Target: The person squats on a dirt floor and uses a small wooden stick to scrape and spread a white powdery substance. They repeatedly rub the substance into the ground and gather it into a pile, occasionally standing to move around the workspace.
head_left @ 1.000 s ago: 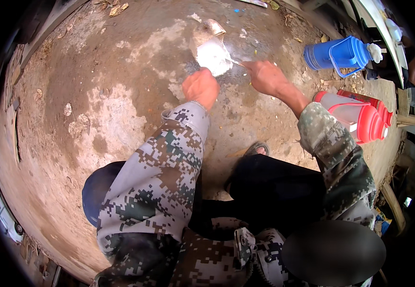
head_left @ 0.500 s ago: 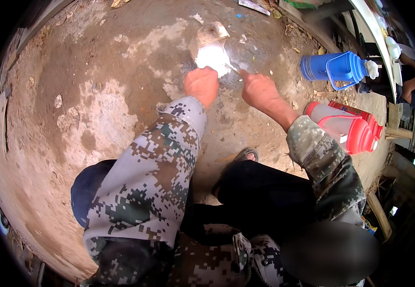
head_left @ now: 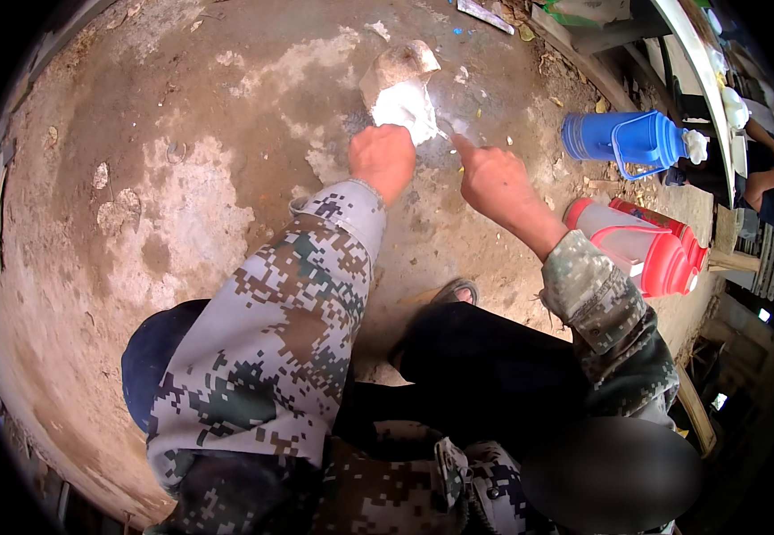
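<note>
On the ground ahead of me sits a rough beige block (head_left: 402, 62), with a glaring white piece (head_left: 403, 105) against its near side; the glare washes out its detail. My left hand (head_left: 382, 162) is closed at the near edge of the white piece, its fingers turned away from view, and appears to grip it. Just to the right, my right hand (head_left: 499, 183) is closed on a thin knife-like tool (head_left: 445, 132). The index finger stretches along it, and its tip points at the right side of the white piece. The tool's handle is hidden in the palm.
A blue thermos flask (head_left: 614, 138) lies to the right, with a red and white thermos flask (head_left: 623, 236) nearer me and another red one behind it. A pale-edged table (head_left: 704, 76) stands at the upper right, a person's arm (head_left: 766, 160) beyond. My sandalled foot (head_left: 456, 292) is below my hands.
My right hand has drawn slightly right and toward me, with the tool's tip farther from the white piece's middle. My left hand keeps its place at the piece. The view has shifted a little.
</note>
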The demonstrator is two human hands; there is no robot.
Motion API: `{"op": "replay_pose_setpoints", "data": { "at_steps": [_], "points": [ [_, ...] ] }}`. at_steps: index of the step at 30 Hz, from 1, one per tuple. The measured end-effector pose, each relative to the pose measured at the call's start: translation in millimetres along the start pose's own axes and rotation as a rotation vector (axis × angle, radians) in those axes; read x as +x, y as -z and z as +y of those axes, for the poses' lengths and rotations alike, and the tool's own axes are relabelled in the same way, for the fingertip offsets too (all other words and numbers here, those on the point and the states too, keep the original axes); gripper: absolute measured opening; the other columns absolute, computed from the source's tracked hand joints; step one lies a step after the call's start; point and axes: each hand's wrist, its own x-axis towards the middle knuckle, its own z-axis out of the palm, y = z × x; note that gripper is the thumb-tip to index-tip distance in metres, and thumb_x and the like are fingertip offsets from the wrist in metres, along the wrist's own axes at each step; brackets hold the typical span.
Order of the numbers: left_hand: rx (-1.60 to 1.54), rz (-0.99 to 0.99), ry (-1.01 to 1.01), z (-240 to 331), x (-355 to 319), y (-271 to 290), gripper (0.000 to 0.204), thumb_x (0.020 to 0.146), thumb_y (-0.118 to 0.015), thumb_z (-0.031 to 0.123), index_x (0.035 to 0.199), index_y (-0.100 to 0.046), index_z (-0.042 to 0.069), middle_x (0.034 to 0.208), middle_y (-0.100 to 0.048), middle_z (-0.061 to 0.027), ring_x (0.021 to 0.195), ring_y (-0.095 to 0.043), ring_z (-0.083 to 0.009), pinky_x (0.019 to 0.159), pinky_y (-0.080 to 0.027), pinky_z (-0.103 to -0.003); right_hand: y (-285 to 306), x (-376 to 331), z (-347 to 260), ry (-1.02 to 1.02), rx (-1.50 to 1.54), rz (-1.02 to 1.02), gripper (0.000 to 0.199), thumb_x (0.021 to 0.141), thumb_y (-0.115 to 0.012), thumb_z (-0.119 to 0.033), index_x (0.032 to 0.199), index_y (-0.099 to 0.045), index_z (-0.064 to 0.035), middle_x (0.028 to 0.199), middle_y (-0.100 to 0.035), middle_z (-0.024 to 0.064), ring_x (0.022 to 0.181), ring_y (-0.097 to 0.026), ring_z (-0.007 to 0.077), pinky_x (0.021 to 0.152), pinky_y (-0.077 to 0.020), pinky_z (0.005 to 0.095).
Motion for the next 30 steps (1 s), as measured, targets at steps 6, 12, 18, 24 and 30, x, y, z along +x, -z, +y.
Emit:
{"op": "replay_pose_setpoints", "data": {
  "at_steps": [6,12,18,24,30],
  "points": [
    [-0.114,-0.172,0.116,16,-1,26,0.026,0.087,-0.063,0.021,0.096,-0.075,-0.001,0.101,-0.072,-0.0231,0.099,-0.068,-0.0402,0.087,-0.052,-0.046,-27,6,6,0.005,-0.073,0.014,0.041,0.093,-0.045,-0.011,0.133,-0.053,-0.0053,0.096,-0.071,0.024,0.093,-0.07,0.04,0.083,-0.0548,0.0493],
    [-0.262,-0.106,0.295,20,-14,46,0.031,0.093,-0.061,0.026,0.097,-0.074,-0.001,0.103,-0.071,-0.0254,0.101,-0.066,-0.0432,0.087,-0.052,-0.048,-21,27,27,-0.033,0.045,0.017,0.044,0.091,-0.046,-0.01,0.135,-0.054,-0.0059,0.097,-0.071,0.025,0.098,-0.068,0.0407,0.088,-0.0534,0.0488],
    [-0.22,-0.097,0.242,14,-13,52,0.031,0.094,-0.06,0.026,0.099,-0.074,-0.001,0.103,-0.071,-0.0252,0.101,-0.066,-0.0434,0.088,-0.051,-0.049,-18,17,37,0.017,0.211,0.169,0.037,0.089,-0.05,-0.006,0.125,-0.061,-0.0051,0.096,-0.067,0.0277,0.093,-0.064,0.0466,0.083,-0.0517,0.0515],
    [-0.168,-0.045,0.244,10,-14,40,0.029,0.093,-0.06,0.025,0.099,-0.074,0.0,0.103,-0.071,-0.0239,0.101,-0.067,-0.0422,0.089,-0.051,-0.048,8,-21,15,0.031,0.105,0.19,0.042,0.089,-0.051,-0.007,0.13,-0.057,-0.0057,0.085,-0.067,0.0278,0.083,-0.065,0.0469,0.076,-0.0525,0.0541],
    [-0.145,-0.091,0.208,13,-10,16,0.028,0.092,-0.06,0.024,0.099,-0.074,0.001,0.101,-0.072,-0.0235,0.099,-0.068,-0.0418,0.087,-0.052,-0.049,-27,-4,25,0.056,0.068,0.164,0.046,0.087,-0.05,-0.005,0.132,-0.056,-0.0068,0.081,-0.068,0.0267,0.079,-0.067,0.0445,0.075,-0.0539,0.0528]
  ]
}}
